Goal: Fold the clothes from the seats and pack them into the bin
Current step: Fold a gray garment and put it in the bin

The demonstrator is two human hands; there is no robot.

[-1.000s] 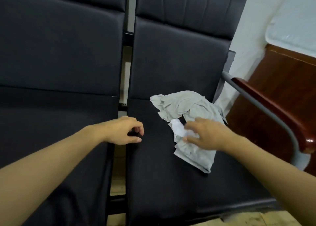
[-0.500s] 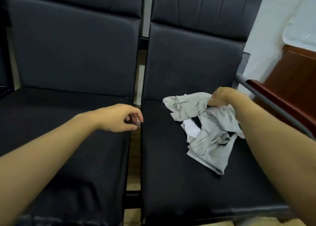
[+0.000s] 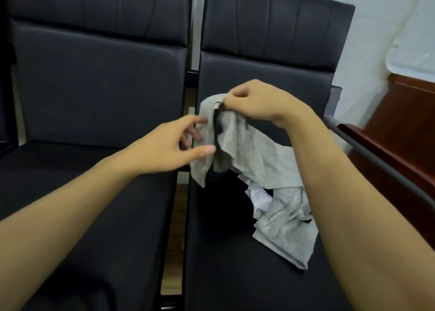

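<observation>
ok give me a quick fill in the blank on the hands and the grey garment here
1. The right hand pinches the grey garment at its ____ edge.
2. The garment's lower part rests on the ____ black seat.
3. The left hand has its fingers ____.
4. A ____ cloth shows beneath the garment.

Missing words: top; right; spread; white

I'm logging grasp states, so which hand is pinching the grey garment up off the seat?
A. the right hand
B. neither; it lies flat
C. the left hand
A: the right hand pinches the grey garment's top edge, lifting it, while the left hand reaches with spread fingers.
</observation>
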